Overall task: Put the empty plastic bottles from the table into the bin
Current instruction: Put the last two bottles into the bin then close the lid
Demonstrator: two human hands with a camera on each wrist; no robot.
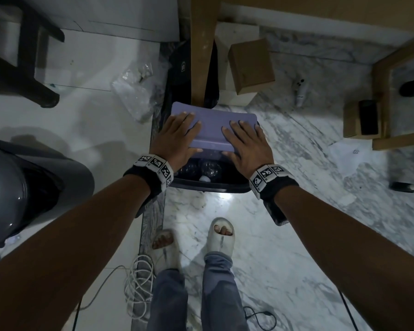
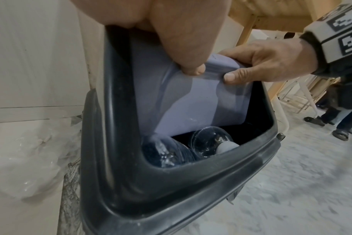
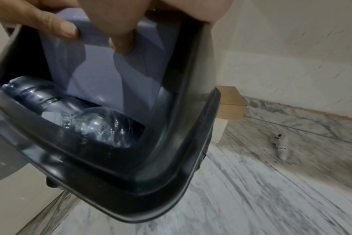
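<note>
A dark grey bin [image 1: 210,187] stands on the floor under a wooden table leg, topped by a lavender swing lid [image 1: 213,120]. My left hand [image 1: 177,134] and right hand [image 1: 246,142] both lie on the lid, fingers flat on top. Each thumb is hooked under its near edge, as the left wrist view shows on the lid [image 2: 191,103]. The lid is tilted, leaving a gap at the front. Through the gap two clear plastic bottles [image 2: 167,152] [image 2: 209,141] lie inside, the same bottles [image 3: 103,125] pressed against the bin rim [image 3: 131,167].
A wooden table leg [image 1: 201,56] rises just behind the bin. A cardboard box [image 1: 251,65] and a white controller [image 1: 300,91] lie to the right, a crumpled plastic bag [image 1: 134,96] to the left. A grey rounded object [image 1: 3,197] stands at left. White cable [image 1: 139,283] coils by my feet.
</note>
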